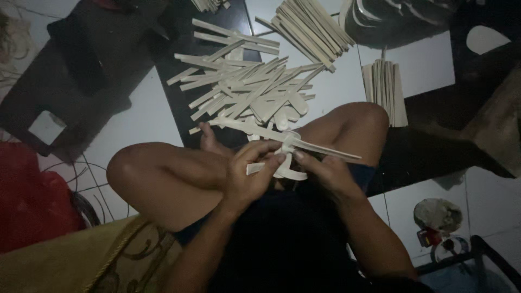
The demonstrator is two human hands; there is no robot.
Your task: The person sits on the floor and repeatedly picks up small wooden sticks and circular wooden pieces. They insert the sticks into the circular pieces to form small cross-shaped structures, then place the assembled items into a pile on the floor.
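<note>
I look down from a head camera at a person sitting cross-legged on a pale tiled floor point(146, 116) in dim light. My left hand point(249, 173) and right hand point(323, 171) meet just above the lap, between the knees. The left fingers point(266, 154) are curled closed around a pale flat strip point(260, 167), thumb and forefinger pinching it. The right fingers point(304, 160) are closed too, gripping a knot of strips point(288, 142) from which a long strip point(325, 151) juts out to the right. Just beyond the hands, on a dark mat point(179, 106), lies a loose pile of strips point(249, 89), crossing one another. Farther off sit a tidy bundle point(312, 30) and a small stack point(385, 89) beside the right knee. A red bag point(32, 201) lies at the left edge.
</note>
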